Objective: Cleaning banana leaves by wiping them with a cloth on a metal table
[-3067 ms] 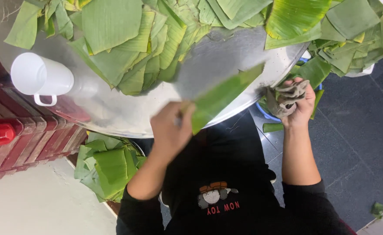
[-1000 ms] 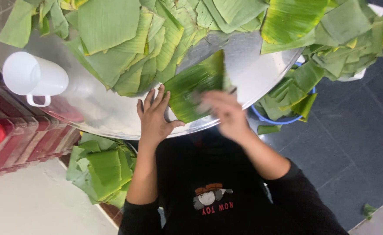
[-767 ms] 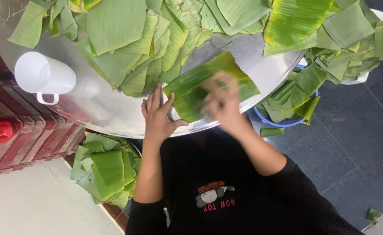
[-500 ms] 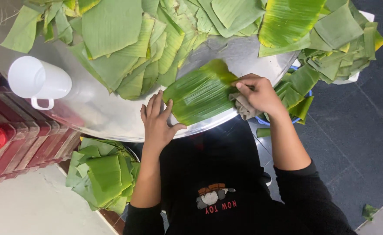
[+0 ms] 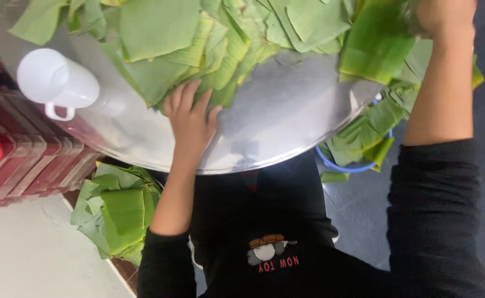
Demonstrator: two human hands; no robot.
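Fingers of the left hand (image 5: 190,118) lie spread, flat on the tray (image 5: 286,127), tips touching the leaf pile (image 5: 198,38). Farther right, the right hand (image 5: 443,14) reaches over a leaf (image 5: 374,47) at the frame's top; its grip cannot be told.

The person wears a black long-sleeved top. Both sleeves are pushed up, so the forearms are bare from below the elbow to the wrist. The left hand (image 5: 190,118) is bare, with no glove, ring or watch showing, and its fingernails are short. The right hand (image 5: 443,15) is also bare, though its top is cut off by the frame edge. Well below the left hand, on the chest of the top, sits a small printed emblem (image 5: 269,252) in white, orange and grey, with a short line of red lettering under it. The cloth looks plain and matte.
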